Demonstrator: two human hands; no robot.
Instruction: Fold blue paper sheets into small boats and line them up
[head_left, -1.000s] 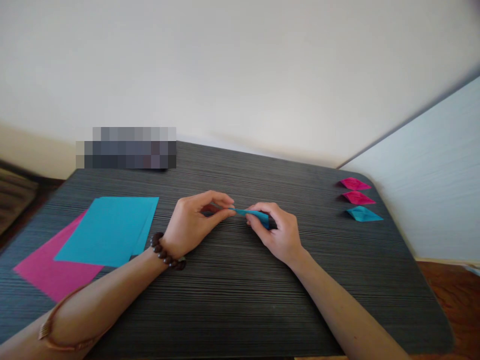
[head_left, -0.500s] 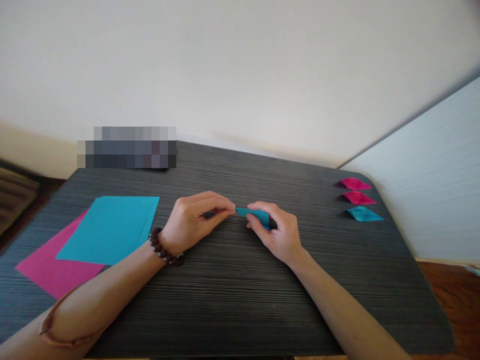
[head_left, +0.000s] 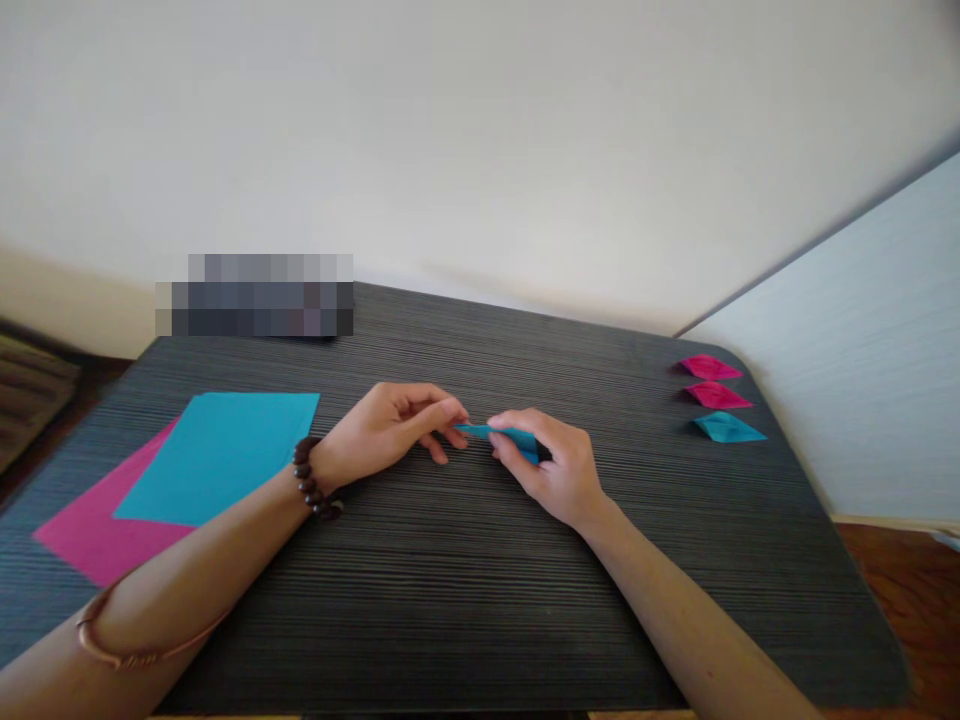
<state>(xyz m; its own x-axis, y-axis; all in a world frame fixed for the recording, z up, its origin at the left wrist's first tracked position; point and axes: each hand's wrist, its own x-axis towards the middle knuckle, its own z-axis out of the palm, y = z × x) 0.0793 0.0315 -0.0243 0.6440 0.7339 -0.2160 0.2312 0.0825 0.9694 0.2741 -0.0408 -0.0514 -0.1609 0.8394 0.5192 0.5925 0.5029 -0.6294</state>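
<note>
A small folded piece of blue paper [head_left: 523,441] is held just above the dark table between my two hands. My right hand [head_left: 551,450] pinches its body between thumb and fingers, covering part of it. At its thin left end, the thumb and fingertips of my left hand [head_left: 394,425] close on the tip, with the lower fingers curled beneath. The exact folds are too small to make out. A dark bead bracelet [head_left: 306,478] circles my left wrist.
Blue paper sheets [head_left: 225,455] overlap a pink sheet [head_left: 112,535] at the table's left. Two pink folded pieces [head_left: 710,367] and one blue folded piece [head_left: 729,428] line up at the right edge. A blurred-out object [head_left: 255,300] stands at the back left, near the wall.
My left hand has rolled so its thumb lies on top and its lower fingers show. The paper's left end has shifted slightly left and down; my right hand keeps its pinch.
</note>
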